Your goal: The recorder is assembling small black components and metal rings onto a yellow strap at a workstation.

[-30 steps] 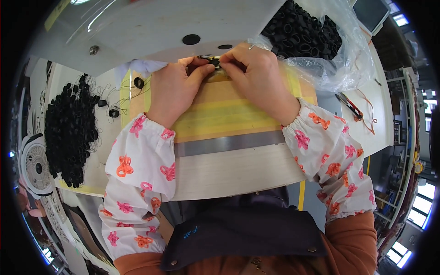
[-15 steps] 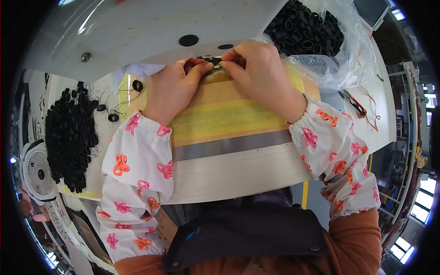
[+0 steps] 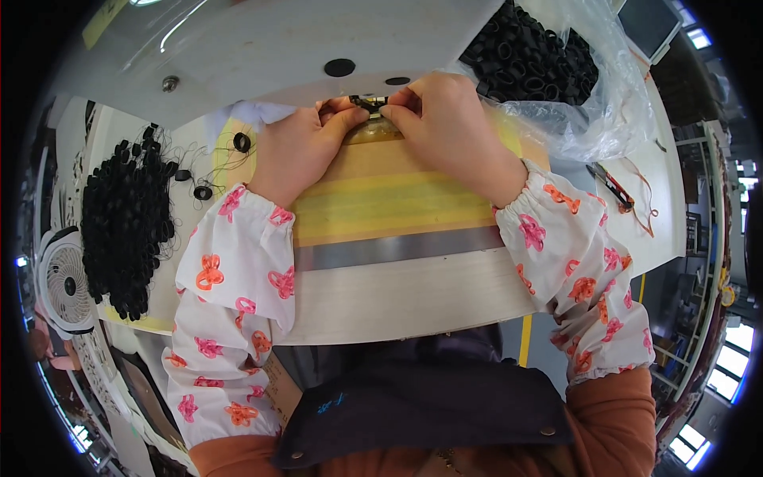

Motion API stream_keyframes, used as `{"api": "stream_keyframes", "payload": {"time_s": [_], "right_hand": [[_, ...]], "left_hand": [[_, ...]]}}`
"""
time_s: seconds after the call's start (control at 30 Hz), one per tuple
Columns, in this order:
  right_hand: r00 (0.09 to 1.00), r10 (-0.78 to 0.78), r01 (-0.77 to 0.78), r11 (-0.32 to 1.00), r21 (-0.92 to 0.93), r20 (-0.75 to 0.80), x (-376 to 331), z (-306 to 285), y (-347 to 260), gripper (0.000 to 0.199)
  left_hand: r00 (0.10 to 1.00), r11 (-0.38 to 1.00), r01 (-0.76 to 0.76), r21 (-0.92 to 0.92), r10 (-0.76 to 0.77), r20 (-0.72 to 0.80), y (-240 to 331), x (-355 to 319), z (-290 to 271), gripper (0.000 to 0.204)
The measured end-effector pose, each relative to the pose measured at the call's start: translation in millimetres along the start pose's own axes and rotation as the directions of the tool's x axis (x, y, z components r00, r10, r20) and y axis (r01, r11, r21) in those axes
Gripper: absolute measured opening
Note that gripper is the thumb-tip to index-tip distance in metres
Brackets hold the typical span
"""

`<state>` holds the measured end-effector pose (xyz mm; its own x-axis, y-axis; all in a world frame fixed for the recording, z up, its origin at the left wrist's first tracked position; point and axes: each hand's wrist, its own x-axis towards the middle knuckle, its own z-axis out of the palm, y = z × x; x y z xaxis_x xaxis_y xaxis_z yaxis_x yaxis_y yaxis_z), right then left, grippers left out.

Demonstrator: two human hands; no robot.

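Observation:
Both hands meet at the far side of the yellow-taped work surface [image 3: 397,199], just under the lower edge of a large pale machine body [image 3: 262,48]. My left hand [image 3: 306,143] is closed in a pinch, thumb against the fingers, at a small black piece [image 3: 369,104]. From the other side my right hand [image 3: 445,119] pinches at the same piece, thumb and forefinger pointing left. The fingers hide most of it, so its full shape cannot be made out. Small metal parts of the machine [image 3: 377,116] show between the fingertips.
Left of my arm lies a heap of black loops [image 3: 127,222] with loose threads, a few strays [image 3: 242,142] beside it. An open clear plastic bag [image 3: 612,119] of black loops [image 3: 528,63] stands at right. Nearby are a cutter [image 3: 612,188] and a white fan [image 3: 66,280].
The whole view has shifted slightly. Both hands keep their pinch at nearly the same place by the machine; nothing has been let go.

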<state>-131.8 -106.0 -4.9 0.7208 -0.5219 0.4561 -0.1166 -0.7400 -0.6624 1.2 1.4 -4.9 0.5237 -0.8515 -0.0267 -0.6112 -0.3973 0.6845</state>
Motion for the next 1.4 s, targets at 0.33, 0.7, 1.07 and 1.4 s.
{"api": "stream_keyframes", "payload": {"time_s": [0.33,0.7,1.07,1.4], "right_hand": [[1.0,0.015,-0.015,1.0,0.002,-0.003,-2,1,6,0.011],[1.0,0.025,-0.024,0.993,0.118,-0.005,-6,-2,14,0.014],[0.824,0.365,-0.505,0.821,0.268,0.434,-9,-23,-14,0.016],[0.936,0.069,-0.204,0.905,0.372,0.345,-56,-16,-35,0.012]], "left_hand": [[0.998,0.994,-0.056,-0.09,0.053,-0.037,-6,1,1,0.037],[0.989,0.979,-0.08,0.188,0.101,-0.103,4,-7,1,0.032],[0.754,0.75,-0.655,0.097,0.657,0.011,11,-48,5,0.026],[0.801,0.785,-0.593,-0.179,0.552,-0.232,9,-33,9,0.013]]}}
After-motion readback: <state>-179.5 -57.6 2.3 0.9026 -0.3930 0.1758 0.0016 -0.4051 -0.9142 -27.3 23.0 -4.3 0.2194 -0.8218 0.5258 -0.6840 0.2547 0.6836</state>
